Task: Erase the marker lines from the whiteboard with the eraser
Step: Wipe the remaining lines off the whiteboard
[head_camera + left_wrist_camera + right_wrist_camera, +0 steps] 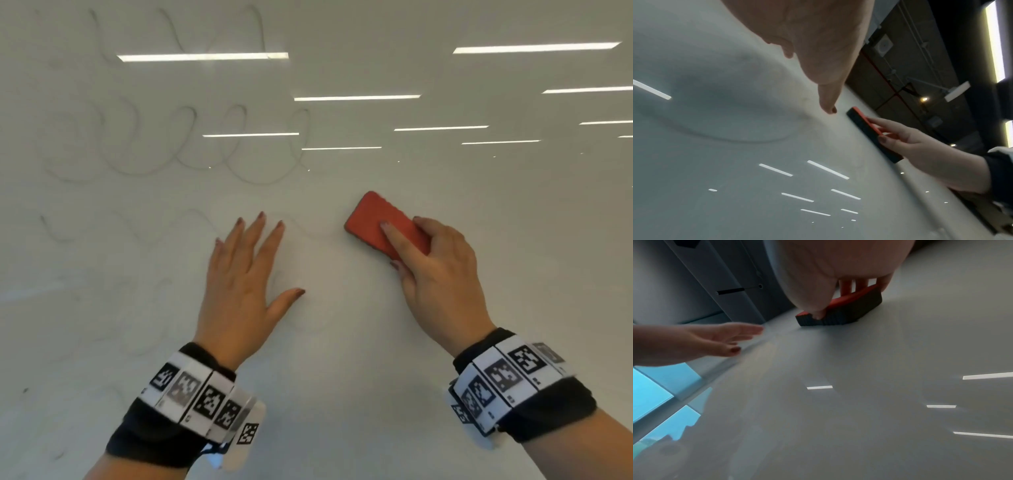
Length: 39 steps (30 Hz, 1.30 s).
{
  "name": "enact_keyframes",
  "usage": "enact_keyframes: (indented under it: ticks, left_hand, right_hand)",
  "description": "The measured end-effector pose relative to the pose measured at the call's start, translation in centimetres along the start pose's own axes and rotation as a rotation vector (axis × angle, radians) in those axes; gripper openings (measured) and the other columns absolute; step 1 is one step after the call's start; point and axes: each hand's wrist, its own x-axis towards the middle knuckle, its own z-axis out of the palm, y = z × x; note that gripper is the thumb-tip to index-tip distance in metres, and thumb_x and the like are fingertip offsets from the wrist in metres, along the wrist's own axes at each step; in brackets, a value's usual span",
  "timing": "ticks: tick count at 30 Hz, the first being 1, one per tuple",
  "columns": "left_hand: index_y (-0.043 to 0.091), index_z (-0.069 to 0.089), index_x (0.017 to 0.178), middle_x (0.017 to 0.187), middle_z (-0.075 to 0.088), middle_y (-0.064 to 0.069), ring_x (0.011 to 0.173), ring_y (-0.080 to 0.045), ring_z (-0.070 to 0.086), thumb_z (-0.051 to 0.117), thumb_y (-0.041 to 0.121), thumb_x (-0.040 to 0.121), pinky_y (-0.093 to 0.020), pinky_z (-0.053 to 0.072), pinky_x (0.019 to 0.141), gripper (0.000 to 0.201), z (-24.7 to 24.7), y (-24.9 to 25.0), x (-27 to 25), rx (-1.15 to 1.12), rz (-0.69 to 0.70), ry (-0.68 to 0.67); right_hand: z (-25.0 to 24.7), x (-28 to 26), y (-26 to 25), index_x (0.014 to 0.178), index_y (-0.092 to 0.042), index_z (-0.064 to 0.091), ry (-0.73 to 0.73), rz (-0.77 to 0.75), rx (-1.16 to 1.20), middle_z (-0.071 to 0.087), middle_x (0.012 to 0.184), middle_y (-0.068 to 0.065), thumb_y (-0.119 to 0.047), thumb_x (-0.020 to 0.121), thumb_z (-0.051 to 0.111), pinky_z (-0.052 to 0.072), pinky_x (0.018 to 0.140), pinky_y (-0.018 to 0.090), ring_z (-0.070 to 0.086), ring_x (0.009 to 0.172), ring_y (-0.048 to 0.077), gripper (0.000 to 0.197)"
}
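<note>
Head view: the right hand [442, 274] has its grip around a flat rectangular red-backed eraser [380, 222], pressed to the glossy whiteboard [342, 342] right of centre. The left hand [239, 284] lies released, fingers straight and spread, beside faint looping marker lines [178, 144] toward the upper left.

Left wrist view: the eraser's [869, 134] dark felt meets the board.

Right wrist view: the felt is ribbed.

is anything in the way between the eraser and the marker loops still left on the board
Partly. The left hand lies spread on the whiteboard, beside the eraser held by the right hand, over the faint lower lines. The upper marker loops have a clear path.
</note>
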Motion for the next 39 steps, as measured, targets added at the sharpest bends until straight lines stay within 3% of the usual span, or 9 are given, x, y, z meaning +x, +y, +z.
enact_keyframes:
  ticks: [3, 8, 12, 16, 21, 26, 30, 33, 39]
  left_hand:
    - [0.026, 0.015, 0.149, 0.158, 0.009, -0.001, 0.145, -0.023, 0.003, 0.033, 0.058, 0.089, -0.045, 0.007, 0.115, 0.071, -0.2, -2.1, -1.9, 0.06, -0.097, -0.034]
    - [0.027, 0.011, 0.15, 0.158, 0.003, -0.001, 0.145, -0.024, 0.001, 0.025, 0.056, 0.092, -0.045, 0.006, 0.116, 0.067, 0.3, -3.2, -2.2, 0.116, -0.088, -0.086]
    - [0.027, 0.011, 0.15, 0.158, 0.004, 0.0, 0.145, -0.025, 0.0, 0.029, 0.054, 0.092, -0.044, 0.006, 0.115, 0.066, 0.6, -3.4, -2.2, 0.128, -0.077, -0.08]
    - [0.027, 0.013, 0.15, 0.158, 0.007, -0.001, 0.145, -0.026, 0.003, 0.03, 0.054, 0.092, -0.044, 0.006, 0.115, 0.066, 0.6, -3.5, -2.2, 0.122, -0.069, -0.08]
    - [0.026, 0.014, 0.15, 0.158, 0.008, -0.002, 0.145, -0.026, 0.004, 0.028, 0.054, 0.092, -0.046, 0.007, 0.115, 0.065, 0.5, -3.5, -2.2, 0.127, -0.078, -0.088]
    - [0.028, 0.01, 0.15, 0.158, 0.005, -0.001, 0.145, -0.025, 0.0, 0.032, 0.052, 0.093, -0.044, 0.003, 0.116, 0.066, 0.5, -3.2, -2.2, 0.133, -0.109, -0.106]
    - [0.029, 0.008, 0.15, 0.158, 0.002, 0.002, 0.145, -0.023, -0.002, 0.032, 0.052, 0.093, -0.043, 0.002, 0.115, 0.066, 0.3, -3.0, -2.1, 0.135, -0.13, -0.125]
    - [0.031, 0.009, 0.15, 0.158, 0.002, 0.003, 0.145, -0.022, -0.001, 0.034, 0.052, 0.093, -0.042, 0.003, 0.115, 0.066, 0.0, -2.9, -2.0, 0.134, -0.135, -0.126]
    - [0.031, 0.007, 0.15, 0.158, -0.002, 0.004, 0.145, -0.021, -0.003, 0.035, 0.052, 0.094, -0.043, 0.005, 0.118, 0.066, -0.7, -3.0, -2.0, 0.155, -0.136, -0.175]
  right_hand:
    - [-0.1, 0.9, -0.1, 0.138, -0.025, 0.047, 0.03, 0.089, -0.01, 0.047, 0.127, 0.021, -0.023, 0.091, 0.058, 0.037, 0.095, 0.053, 0.046, 0.112, 0.039, 0.048]
    - [1.0, 1.9, -3.1, 0.14, -0.026, 0.042, 0.075, 0.184, 0.0, 0.046, 0.129, 0.022, -0.021, 0.091, 0.058, 0.036, 0.094, 0.053, 0.044, 0.114, 0.039, 0.052]
    - [2.3, 0.0, -6.0, 0.14, -0.027, 0.044, 0.056, 0.095, -0.004, 0.047, 0.128, 0.021, -0.02, 0.089, 0.062, 0.036, 0.092, 0.05, 0.046, 0.112, 0.038, 0.055]
    - [3.4, -6.1, -7.7, 0.14, -0.029, 0.044, -0.039, -0.054, -0.037, 0.046, 0.129, 0.019, -0.009, 0.079, 0.07, 0.034, 0.092, 0.048, 0.047, 0.112, 0.038, 0.069]
    - [2.8, -14.0, -5.1, 0.138, -0.032, 0.046, -0.132, -0.189, -0.062, 0.046, 0.131, 0.016, -0.003, 0.076, 0.058, 0.035, 0.096, 0.048, 0.049, 0.113, 0.039, 0.069]
    - [1.3, -9.1, -1.6, 0.136, -0.028, 0.047, -0.029, 0.019, -0.051, 0.049, 0.126, 0.022, -0.002, 0.078, 0.07, 0.037, 0.091, 0.052, 0.049, 0.109, 0.042, 0.067]
    - [1.4, -4.9, -3.1, 0.137, -0.027, 0.047, -0.028, 0.05, -0.016, 0.048, 0.128, 0.022, -0.007, 0.081, 0.069, 0.034, 0.091, 0.051, 0.046, 0.11, 0.041, 0.063]
    - [2.1, -6.1, -5.5, 0.139, -0.028, 0.044, -0.086, -0.074, -0.005, 0.046, 0.13, 0.019, -0.005, 0.077, 0.067, 0.03, 0.09, 0.047, 0.042, 0.111, 0.036, 0.07]
    - [2.4, -16.4, -6.4, 0.139, -0.027, 0.045, -0.404, -0.432, 0.008, 0.047, 0.133, 0.015, -0.01, 0.076, 0.035, 0.031, 0.096, 0.047, 0.046, 0.114, 0.037, 0.067]
